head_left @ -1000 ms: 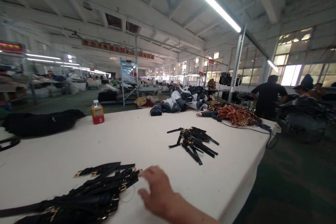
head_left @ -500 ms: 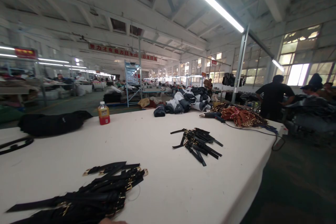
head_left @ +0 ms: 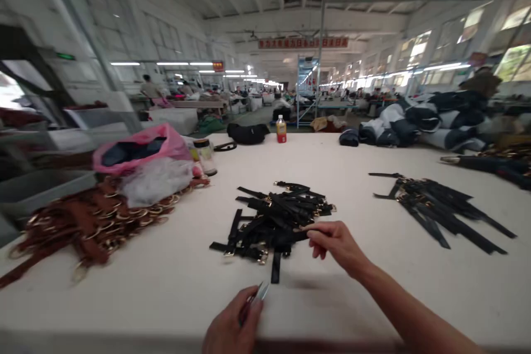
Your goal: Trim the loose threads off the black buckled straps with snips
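In the lower middle my left hand (head_left: 234,321) is closed around thread snips (head_left: 261,291), their pointed metal blades showing past the fingers. My right hand (head_left: 336,243) pinches the end of a black strap (head_left: 302,236) at the right side of a heap. That heap of black straps (head_left: 269,210) with gold-coloured buckles lies tangled on the white table (head_left: 332,304). My left hand is nearer to me than the heap and apart from it.
A second pile of black straps (head_left: 440,207) lies to the right. Brown straps with gold rings (head_left: 91,221), a pink bag (head_left: 145,149) and a jar (head_left: 205,157) occupy the left. A drink bottle (head_left: 281,129), black bundle (head_left: 248,134) and grey-white bundles (head_left: 409,121) line the far edge.
My view has swung left, bringing the brown straps and pink bag into sight. Both hands now show, the right one at the strap heap; before, only a sliver of a hand showed at the bottom edge.
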